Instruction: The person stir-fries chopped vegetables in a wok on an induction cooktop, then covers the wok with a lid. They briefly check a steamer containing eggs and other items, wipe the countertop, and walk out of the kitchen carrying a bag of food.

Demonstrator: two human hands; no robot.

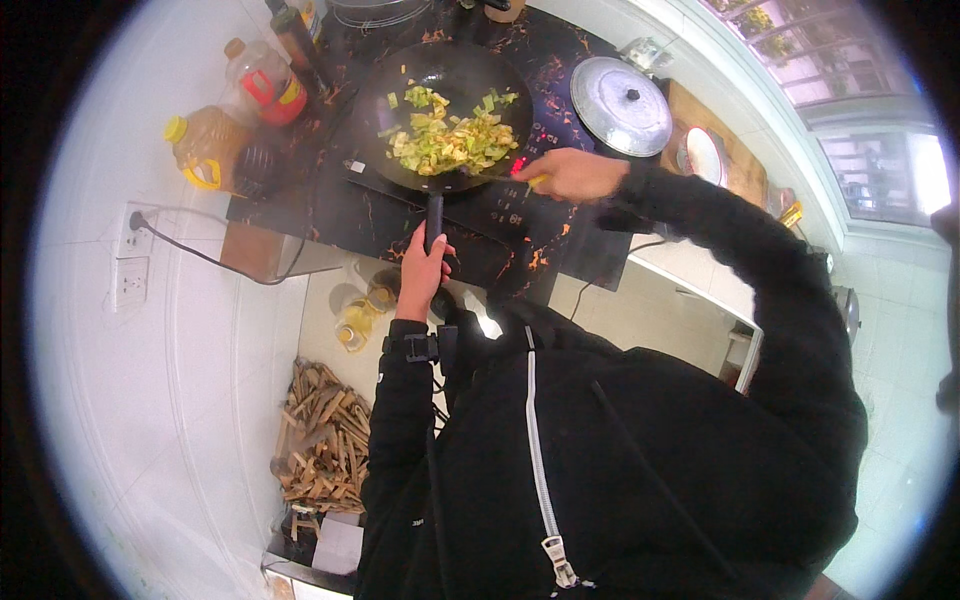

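A dark wok (382, 82) sits on the black patterned cooktop, its black handle (435, 214) pointing towards me. My left hand (425, 270) is closed around that handle. Chopped cabbage (454, 139), green and browned yellow, lies across the wok's bottom and front part. At the wok's right front edge my right hand (574, 175) grips a utensil with a yellow handle (537, 180); its thin shaft reaches over the rim and its working end is hard to make out. Red lights glow on the cooktop panel beside that hand.
A metal lid (621, 106) lies right of the wok, near a red-rimmed white bowl (702, 156). Oil bottles (214, 142) and a red-labelled bottle (266, 82) stand at left. A power cord (225, 266) hangs from the wall socket. Split firewood (326, 442) is piled on the floor.
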